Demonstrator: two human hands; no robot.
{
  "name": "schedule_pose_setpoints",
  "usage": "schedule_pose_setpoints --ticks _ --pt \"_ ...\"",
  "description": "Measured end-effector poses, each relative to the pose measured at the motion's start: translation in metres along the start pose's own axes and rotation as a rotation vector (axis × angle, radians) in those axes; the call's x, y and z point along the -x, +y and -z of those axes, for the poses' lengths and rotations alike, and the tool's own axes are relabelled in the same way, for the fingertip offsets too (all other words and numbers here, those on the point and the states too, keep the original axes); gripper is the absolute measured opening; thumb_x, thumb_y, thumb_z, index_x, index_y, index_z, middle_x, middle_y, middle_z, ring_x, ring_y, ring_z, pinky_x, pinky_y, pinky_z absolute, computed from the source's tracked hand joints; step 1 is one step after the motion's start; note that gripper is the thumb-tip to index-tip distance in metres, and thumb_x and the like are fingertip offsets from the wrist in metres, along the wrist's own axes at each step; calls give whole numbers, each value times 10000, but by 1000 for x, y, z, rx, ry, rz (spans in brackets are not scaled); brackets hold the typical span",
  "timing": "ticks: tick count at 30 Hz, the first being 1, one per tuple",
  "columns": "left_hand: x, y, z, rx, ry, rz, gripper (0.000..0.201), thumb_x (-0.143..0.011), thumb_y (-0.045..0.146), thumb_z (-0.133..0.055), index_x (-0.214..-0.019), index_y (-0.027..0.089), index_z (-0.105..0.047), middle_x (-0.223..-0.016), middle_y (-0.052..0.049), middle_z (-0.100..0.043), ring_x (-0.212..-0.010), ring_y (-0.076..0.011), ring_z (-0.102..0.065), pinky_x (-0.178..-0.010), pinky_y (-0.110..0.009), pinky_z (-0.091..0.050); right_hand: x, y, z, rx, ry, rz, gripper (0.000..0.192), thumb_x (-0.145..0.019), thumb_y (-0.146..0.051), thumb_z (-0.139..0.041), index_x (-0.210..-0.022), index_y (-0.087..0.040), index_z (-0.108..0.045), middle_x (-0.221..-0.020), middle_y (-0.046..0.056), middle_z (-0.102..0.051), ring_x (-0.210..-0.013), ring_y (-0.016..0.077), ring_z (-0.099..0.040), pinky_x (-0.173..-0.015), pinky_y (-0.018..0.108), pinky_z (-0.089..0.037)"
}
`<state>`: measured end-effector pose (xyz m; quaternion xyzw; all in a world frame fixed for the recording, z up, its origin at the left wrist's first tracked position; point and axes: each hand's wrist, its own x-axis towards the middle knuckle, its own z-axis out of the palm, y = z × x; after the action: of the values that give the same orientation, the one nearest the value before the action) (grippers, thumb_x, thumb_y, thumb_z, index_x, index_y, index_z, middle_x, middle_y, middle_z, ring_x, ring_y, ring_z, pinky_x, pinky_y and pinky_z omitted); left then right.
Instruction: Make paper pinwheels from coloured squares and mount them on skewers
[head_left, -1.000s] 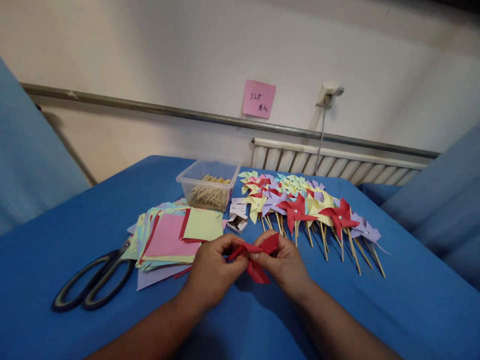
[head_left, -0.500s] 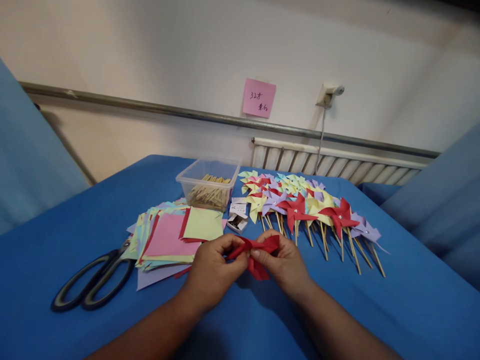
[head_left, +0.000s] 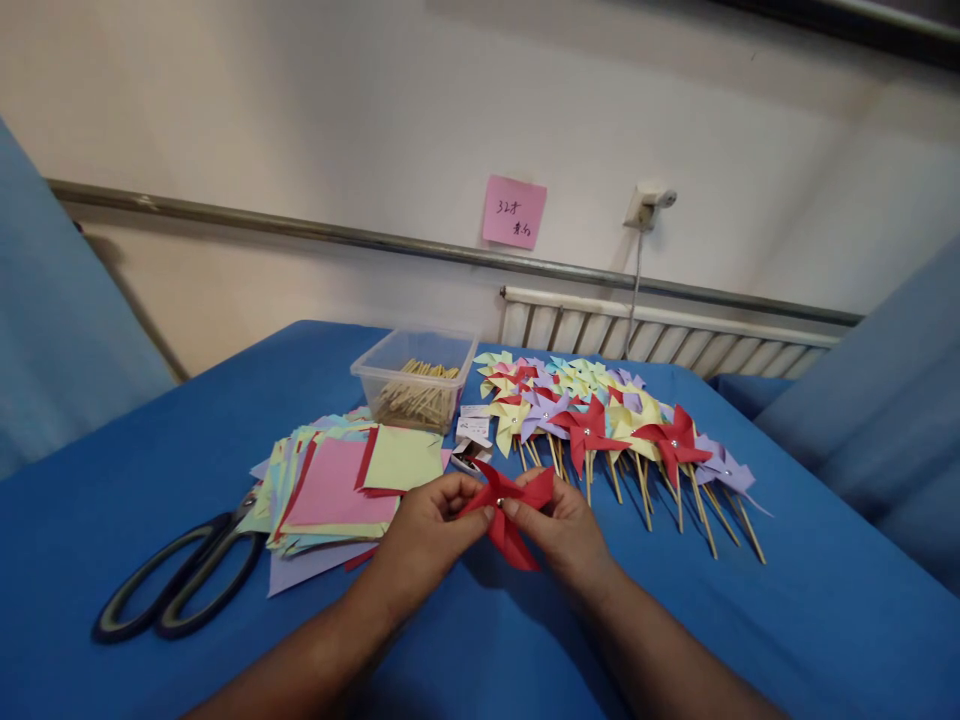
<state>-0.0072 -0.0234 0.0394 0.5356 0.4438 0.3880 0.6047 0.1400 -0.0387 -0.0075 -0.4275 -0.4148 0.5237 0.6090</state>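
Note:
A red paper pinwheel (head_left: 511,540) without a visible stick is held up over the blue table, a small shiny pin head at its centre. My left hand (head_left: 431,530) grips its left side, thumb beside the pin. From the right, my right hand (head_left: 566,525) pinches it, thumb also close to the centre. Just beyond my fingers is a small open box (head_left: 472,440) of pins, partly covered by a paper blade. To the left lies a pile of coloured paper squares (head_left: 341,480).
Large scissors (head_left: 180,575) lie left of the paper. A clear plastic tub (head_left: 416,385) of short wooden sticks stands behind. Finished pinwheels (head_left: 589,430) on sticks lie in rows at the back right. A radiator (head_left: 667,330) and a pink note (head_left: 514,212) are on the wall.
The red paper has tilted and opened toward me, so its blades and central pin now show. Both hands keep hold of it. The camera view has shifted slightly.

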Motion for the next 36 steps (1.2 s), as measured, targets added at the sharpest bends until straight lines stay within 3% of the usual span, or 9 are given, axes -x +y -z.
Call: schedule_pose_setpoints --ticks 6,12,16,19,24,28,31,34,36 --pt "-3 -3 2 -4 7 -1 176 -656 290 -729 -676 163 -609 -608 35 -604 -587 -105 -512 -570 -218 -394 3 -1 -4 -11 0 15 261 -639 -343 -788 -737 -175 -613 -588 -46 -580 -522 89 -489 -530 209 -384" --pt "-5 -4 4 71 31 85 212 -627 314 -744 -652 165 -595 -616 1 -628 -548 -122 -524 -522 -233 -396 4 -9 -3 -248 -104 -151 272 -706 -402 -749 -805 -160 -676 -676 8 -663 -570 114 -565 -575 231 -438" --pt "-6 -4 4 111 42 95 219 -619 319 -748 -658 159 -604 -634 -13 -644 -570 -136 -547 -538 -243 -416 4 -7 -5 -289 -141 -169 308 -684 -380 -776 -894 -170 -698 -813 42 -716 -683 148 -640 -684 271 -479" --pt "-6 -4 3 85 63 66 208 -625 308 -749 -679 154 -620 -632 -2 -641 -580 -127 -537 -550 -233 -412 2 1 -6 -241 -118 -130 350 -611 -366 -828 -883 -185 -700 -841 43 -732 -725 169 -662 -736 307 -492" --pt "-5 -6 2 -17 45 0 211 -646 329 -738 -684 155 -625 -614 18 -624 -592 -126 -537 -566 -229 -402 -2 7 -9 -152 -4 -36 316 -586 -354 -839 -803 -177 -693 -775 31 -732 -655 151 -642 -674 291 -497" --pt "-6 -10 1 -17 42 -19 198 -653 315 -734 -677 156 -619 -595 34 -607 -572 -113 -514 -557 -221 -388 1 4 -11 -26 32 41 250 -643 -346 -795 -765 -168 -669 -694 10 -696 -596 132 -591 -597 256 -461" --pt "-6 -12 0 27 31 -11 182 -648 298 -733 -685 157 -624 -608 31 -623 -590 -122 -538 -577 -227 -406 4 2 -9 194 42 134 174 -721 -320 -723 -785 -171 -660 -683 5 -667 -577 128 -551 -570 248 -432" --pt "-6 -12 -2 70 37 -6 195 -630 284 -736 -753 159 -652 -710 -6 -683 -682 -160 -604 -654 -261 -449 6 -2 -4 506 76 306 97 -789 -267 -638 -741 -182 -630 -642 -4 -618 -574 132 -521 -565 251 -405" --pt "-6 -10 -2 82 112 -29 249 -594 256 -749 -808 166 -659 -807 -33 -706 -790 -188 -630 -740 -286 -462 6 -7 1 678 92 477 87 -819 -230 -590 -742 -192 -605 -669 3 -605 -615 145 -533 -596 265 -406"
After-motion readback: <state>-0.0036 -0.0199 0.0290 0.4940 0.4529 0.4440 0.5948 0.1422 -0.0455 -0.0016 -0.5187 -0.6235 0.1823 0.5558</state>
